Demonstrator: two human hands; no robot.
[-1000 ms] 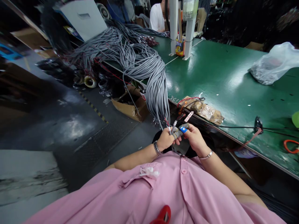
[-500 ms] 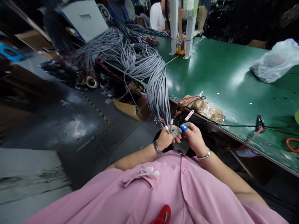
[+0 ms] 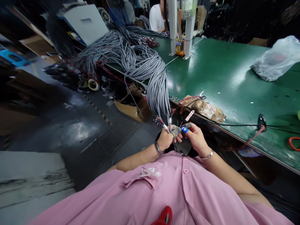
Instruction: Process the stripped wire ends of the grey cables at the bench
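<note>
Near the chest pocket [image 3: 148, 178], which holds something white, the left hand [image 3: 165, 139] grips two grey cable ends [image 3: 170, 121], stripped tips outward, one long axis toward 12 o'clock, the other between 10 and 11. The right hand [image 3: 197, 140] pinches thumb to finger just beside it; whether a wire is caught there cannot be told. From the hands, a grey cable bundle [image 3: 158, 89] rises toward 11 o'clock, over the edge of a green surface [image 3: 211, 68], where a taped cardboard piece [image 3: 214, 113] lies at 2. On the floor at 10 o'clock, an open cardboard box [image 3: 128, 110] has dark contents; a translucent plastic bag [image 3: 280, 57] at 2 on the surface bulges with indistinct contents. Beyond, at 12, sits a person in white [image 3: 156, 17]
</note>
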